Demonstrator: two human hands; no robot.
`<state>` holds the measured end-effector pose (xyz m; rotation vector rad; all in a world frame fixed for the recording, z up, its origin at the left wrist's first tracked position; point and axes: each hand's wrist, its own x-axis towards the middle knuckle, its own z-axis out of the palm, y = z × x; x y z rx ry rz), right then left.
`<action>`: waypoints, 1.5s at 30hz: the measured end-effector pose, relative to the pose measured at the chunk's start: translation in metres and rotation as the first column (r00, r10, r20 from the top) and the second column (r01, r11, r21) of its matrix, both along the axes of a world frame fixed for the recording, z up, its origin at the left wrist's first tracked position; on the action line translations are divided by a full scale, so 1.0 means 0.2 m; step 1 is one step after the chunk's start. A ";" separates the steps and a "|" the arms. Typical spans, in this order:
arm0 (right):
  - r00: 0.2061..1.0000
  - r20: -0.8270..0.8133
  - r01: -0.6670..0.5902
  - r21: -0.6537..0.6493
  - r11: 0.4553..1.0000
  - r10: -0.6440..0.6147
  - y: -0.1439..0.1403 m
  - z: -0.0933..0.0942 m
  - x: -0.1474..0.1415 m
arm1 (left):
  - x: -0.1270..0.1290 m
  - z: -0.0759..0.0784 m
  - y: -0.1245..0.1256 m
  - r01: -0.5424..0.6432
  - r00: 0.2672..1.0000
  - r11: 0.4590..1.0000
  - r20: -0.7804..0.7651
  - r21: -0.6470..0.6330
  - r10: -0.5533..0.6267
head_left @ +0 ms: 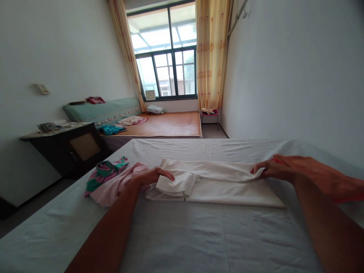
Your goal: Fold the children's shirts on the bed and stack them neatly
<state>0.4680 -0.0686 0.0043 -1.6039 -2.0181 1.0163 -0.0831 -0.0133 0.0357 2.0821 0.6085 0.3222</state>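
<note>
Item 1: white garment (pixel 216 185), lying partly folded across the middle of the bed (pixel 176 242), on a pale grey sheet. It runs crosswise in front of the person, with a loose folded flap at its left end and a long fold along its far edge.

Handling: judged soft, light and limp; it should crease easily, slide a little on the sheet, and sag if lifted by 1 point. Best taken at the 2 ends or along the folded edge, with both hands at once.

Left hand (pixel 155 176): arm stretched forward, palm down, fingers curled over the left end of the garment, touching the flap. Whether it pinches the cloth or only presses on it cannot be told.

Right hand (pixel 270 169): arm reaching in from the right, fingers closed on the right end of the fold, pinching the cloth.

Item 2: pink garment (pixel 116 185) and green-pink striped cloth (pixel 106 172), heaped just left of the left hand.

Beyond: dark side table (pixel 71 146), second bed with woven mat (pixel 167 123), window (pixel 167 57), yellow curtains (pixel 212 53).
</note>
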 end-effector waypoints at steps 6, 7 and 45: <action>0.994 -0.043 0.098 -0.036 0.994 -0.100 -0.02 -0.05 -0.02 | 0.02 -0.05 0.04 -0.390 0.917 0.914 0.040 -0.109 0.396; 0.988 -0.062 0.140 -0.049 0.989 -0.143 -0.02 -0.05 -0.02 | 0.05 -0.06 0.06 -0.492 0.858 0.859 0.090 -0.140 0.506; 0.902 0.377 -0.340 0.321 0.884 0.210 0.00 -0.13 -0.96 | 0.28 -0.30 -0.08 -0.107 0.890 0.794 -0.298 0.599 0.345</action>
